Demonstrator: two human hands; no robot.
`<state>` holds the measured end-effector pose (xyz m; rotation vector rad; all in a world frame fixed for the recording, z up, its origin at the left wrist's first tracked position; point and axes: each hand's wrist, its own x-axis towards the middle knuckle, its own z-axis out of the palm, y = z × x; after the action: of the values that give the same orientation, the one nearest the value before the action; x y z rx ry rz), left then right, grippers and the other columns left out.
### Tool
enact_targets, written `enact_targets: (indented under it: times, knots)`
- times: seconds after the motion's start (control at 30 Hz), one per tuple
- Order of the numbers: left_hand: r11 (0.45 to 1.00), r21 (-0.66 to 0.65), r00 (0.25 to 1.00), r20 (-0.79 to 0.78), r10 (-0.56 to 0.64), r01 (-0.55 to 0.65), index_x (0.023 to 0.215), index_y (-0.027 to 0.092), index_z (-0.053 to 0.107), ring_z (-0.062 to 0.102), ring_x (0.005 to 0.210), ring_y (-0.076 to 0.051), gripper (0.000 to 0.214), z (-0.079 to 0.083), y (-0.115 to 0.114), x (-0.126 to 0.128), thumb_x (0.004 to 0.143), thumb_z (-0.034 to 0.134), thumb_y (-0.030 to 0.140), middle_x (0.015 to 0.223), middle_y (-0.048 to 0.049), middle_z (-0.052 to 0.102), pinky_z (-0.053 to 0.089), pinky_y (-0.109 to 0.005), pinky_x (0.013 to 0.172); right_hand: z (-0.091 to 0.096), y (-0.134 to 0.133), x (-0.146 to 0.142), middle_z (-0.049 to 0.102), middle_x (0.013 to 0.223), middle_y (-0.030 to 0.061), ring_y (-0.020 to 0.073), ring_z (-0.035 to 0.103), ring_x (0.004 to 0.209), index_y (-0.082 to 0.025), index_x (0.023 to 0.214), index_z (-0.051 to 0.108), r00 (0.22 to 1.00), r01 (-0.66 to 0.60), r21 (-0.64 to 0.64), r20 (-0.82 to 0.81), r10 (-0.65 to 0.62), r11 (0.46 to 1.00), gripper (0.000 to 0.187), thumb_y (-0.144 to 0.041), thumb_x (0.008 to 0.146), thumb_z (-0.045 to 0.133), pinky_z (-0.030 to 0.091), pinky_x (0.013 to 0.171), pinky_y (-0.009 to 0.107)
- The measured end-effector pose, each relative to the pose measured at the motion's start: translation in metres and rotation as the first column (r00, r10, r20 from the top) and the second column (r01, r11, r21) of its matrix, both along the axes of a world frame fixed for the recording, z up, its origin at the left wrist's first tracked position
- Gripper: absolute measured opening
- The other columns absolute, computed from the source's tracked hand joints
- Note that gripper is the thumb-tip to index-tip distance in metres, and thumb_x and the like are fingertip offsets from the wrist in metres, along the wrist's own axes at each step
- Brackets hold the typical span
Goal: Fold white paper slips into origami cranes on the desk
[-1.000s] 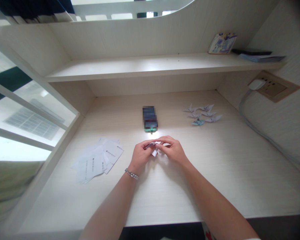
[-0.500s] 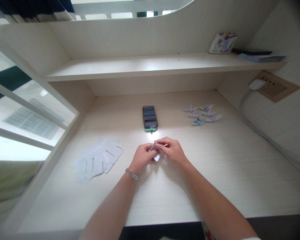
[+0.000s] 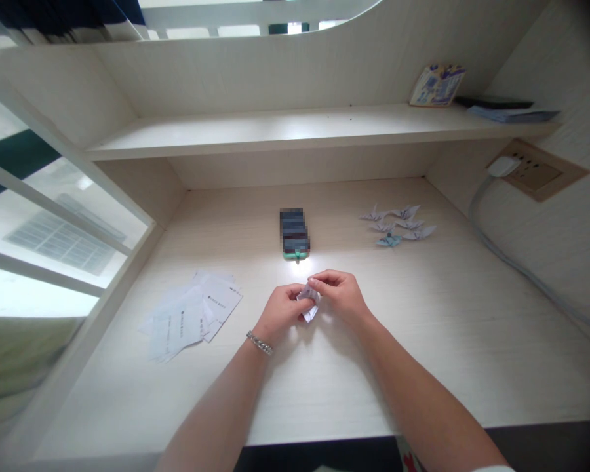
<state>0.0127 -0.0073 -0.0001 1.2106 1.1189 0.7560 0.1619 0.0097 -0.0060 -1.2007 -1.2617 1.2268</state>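
Between my two hands is a small piece of folded white paper (image 3: 311,308), held just above the desk. My left hand (image 3: 282,311), with a chain bracelet (image 3: 259,343) at the wrist, pinches the paper between thumb and fingers. At its upper edge, the thumb and forefinger of my right hand (image 3: 343,295) are closed on a corner. Fingers cover part of the folds. Beyond the hands lies a phone (image 3: 295,233) with a blurred screen and a green edge.
Several folded paper cranes (image 3: 398,226) stand at the back right. Loose white paper sheets (image 3: 191,314) overlap on the left. A cable (image 3: 516,262) runs from the wall socket (image 3: 539,169) down the right side. Above the desk, a shelf (image 3: 255,128) holds a colourful box (image 3: 437,85).
My right fingers have shifted slightly at the top of the paper, and more of its folded face shows now. Everything else stays in place.
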Motion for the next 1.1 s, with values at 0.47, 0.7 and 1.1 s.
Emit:
enact_targets:
  times: [0.47, 0.7, 1.1]
  knots:
    - [0.966, 0.141, 0.971, 0.134, 0.199, -0.217, 0.103, 0.013, 0.063, 0.060, 0.073, -0.016, 0.037, -0.001, 0.007, -0.004, 0.069, 0.067, 0.028, 0.088, -0.0091, 0.066, 0.049, -0.025, 0.060, 0.003, 0.002, 0.006, 0.067, 0.091, 0.0075, 0.0194, 0.061, 0.081, -0.019, 0.091, 0.070, 0.989, -0.146, 0.031, 0.044, 0.145, 0.989, 0.023, -0.030, 0.071, 0.066, 0.048, 0.072, 0.031]
    - [0.945, 0.260, 0.980, 0.078, 0.186, -0.200, 0.110, 0.015, 0.060, 0.063, 0.084, -0.018, 0.040, 0.003, 0.004, -0.005, 0.070, 0.064, 0.019, 0.097, -0.0085, 0.067, 0.050, -0.026, 0.071, 0.003, 0.002, 0.009, 0.064, 0.099, 0.0064, 0.0208, 0.060, 0.092, -0.025, 0.094, 0.071, 0.974, -0.224, 0.123, 0.069, 0.217, 0.967, 0.022, -0.027, 0.073, 0.064, 0.047, 0.075, 0.031]
    - [0.948, 0.267, 0.985, 0.072, 0.159, -0.172, 0.105, 0.013, 0.059, 0.063, 0.085, -0.019, 0.037, 0.005, 0.004, -0.007, 0.070, 0.066, 0.024, 0.094, -0.0101, 0.067, 0.050, -0.027, 0.071, 0.005, 0.002, 0.011, 0.066, 0.097, 0.0069, 0.0209, 0.061, 0.090, -0.025, 0.092, 0.072, 0.961, -0.256, 0.115, 0.141, 0.239, 0.960, 0.020, -0.024, 0.074, 0.063, 0.048, 0.074, 0.031]
